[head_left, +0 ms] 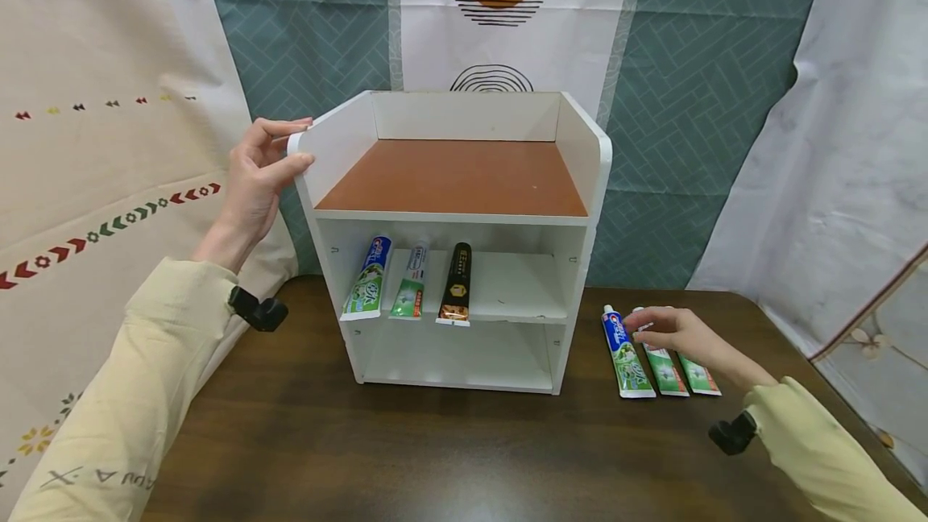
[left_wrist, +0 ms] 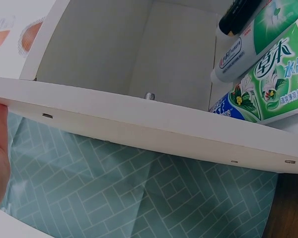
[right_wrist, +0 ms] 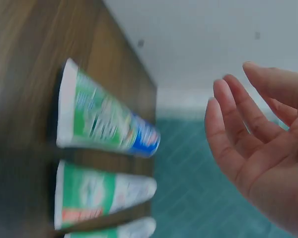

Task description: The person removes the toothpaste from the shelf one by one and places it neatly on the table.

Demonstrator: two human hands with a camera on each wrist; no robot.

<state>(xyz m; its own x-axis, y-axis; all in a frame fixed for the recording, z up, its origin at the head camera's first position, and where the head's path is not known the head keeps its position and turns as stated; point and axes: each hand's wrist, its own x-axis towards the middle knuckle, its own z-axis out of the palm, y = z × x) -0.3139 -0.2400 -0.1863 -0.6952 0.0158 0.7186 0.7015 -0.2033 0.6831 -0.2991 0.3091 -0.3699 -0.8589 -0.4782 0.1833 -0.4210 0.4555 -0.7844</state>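
Observation:
My left hand (head_left: pixel 255 176) grips the upper left side panel of a small white shelf unit (head_left: pixel 453 216), thumb on the front edge. On its middle shelf lie three toothpaste tubes side by side: a blue-and-green tube (head_left: pixel 368 279), a white-and-green tube (head_left: pixel 411 280) and a black-and-gold tube (head_left: pixel 457 284). To the right of the unit, my right hand (right_wrist: pixel 268 134) hovers over three more tubes on the table, holding nothing, its fingers loosely bent. These are a blue-and-green tube (head_left: pixel 627 354) and two white-and-green tubes, the middle one (head_left: pixel 665 369) and the right one (head_left: pixel 698 375), their tops partly hidden by the hand.
The unit stands on a dark brown wooden table (head_left: pixel 435 457). Its top has a brown board (head_left: pixel 457 176) with raised white sides, and a lower compartment (head_left: pixel 457 354) lies under the tubes. Behind hangs a green patterned cloth (head_left: pixel 312 31), with pale cloths on both sides.

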